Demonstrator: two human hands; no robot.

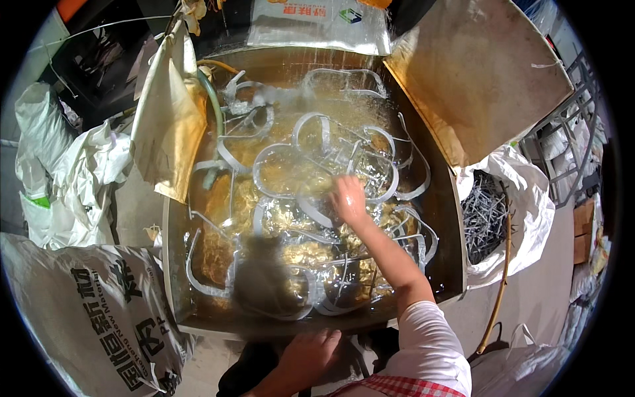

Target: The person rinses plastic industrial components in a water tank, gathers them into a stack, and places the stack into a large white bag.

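Observation:
A wide, shallow tank [177, 264] holds rippling yellowish water with several grey, curved plastic strips [274, 177] lying in it, bent into loops and hooks. My right hand [348, 200] reaches over the middle of the tank at the water, its fingers curled. A curved grey strip [312, 210] lies right beside these fingers; splashes and glare hide what they hold, if anything. Below the tank's front edge, my left hand [309, 357] rests near my legs with its fingers stretched out and nothing visible in it.
Water falls at the tank's back, below a white printed sack [320, 28]. A green hose [213, 99] hangs inside the left wall. Stained boards [479, 73] flank the tank. A white bag of thin grey pieces [486, 215] and a wooden stick [501, 284] stand right; sacks [86, 311] lie left.

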